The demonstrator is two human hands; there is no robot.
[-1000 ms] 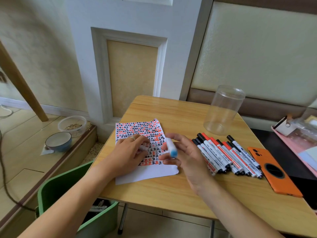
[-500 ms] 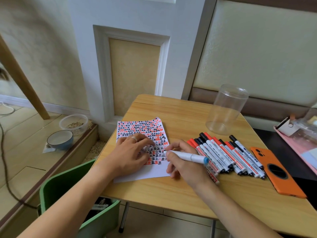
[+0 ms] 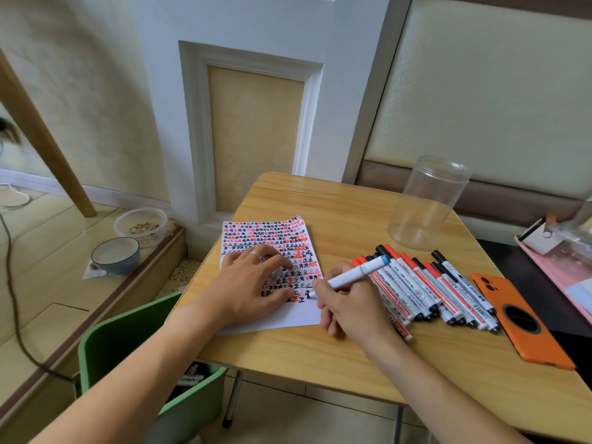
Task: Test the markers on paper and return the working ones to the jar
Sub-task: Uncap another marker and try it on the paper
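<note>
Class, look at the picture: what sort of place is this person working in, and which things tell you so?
Probably a room in a home. A small wooden table stands against a panelled wall, and a bowl and a tub, perhaps pet dishes, sit on the floor.

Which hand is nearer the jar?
Right. The right hand, writing with a marker, sits below-left of the jar; the left hand rests on the paper, farther left.

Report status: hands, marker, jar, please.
Left hand flat on paper. Right hand grips marker, tip on paper. Jar empty, unobstructed.
</note>
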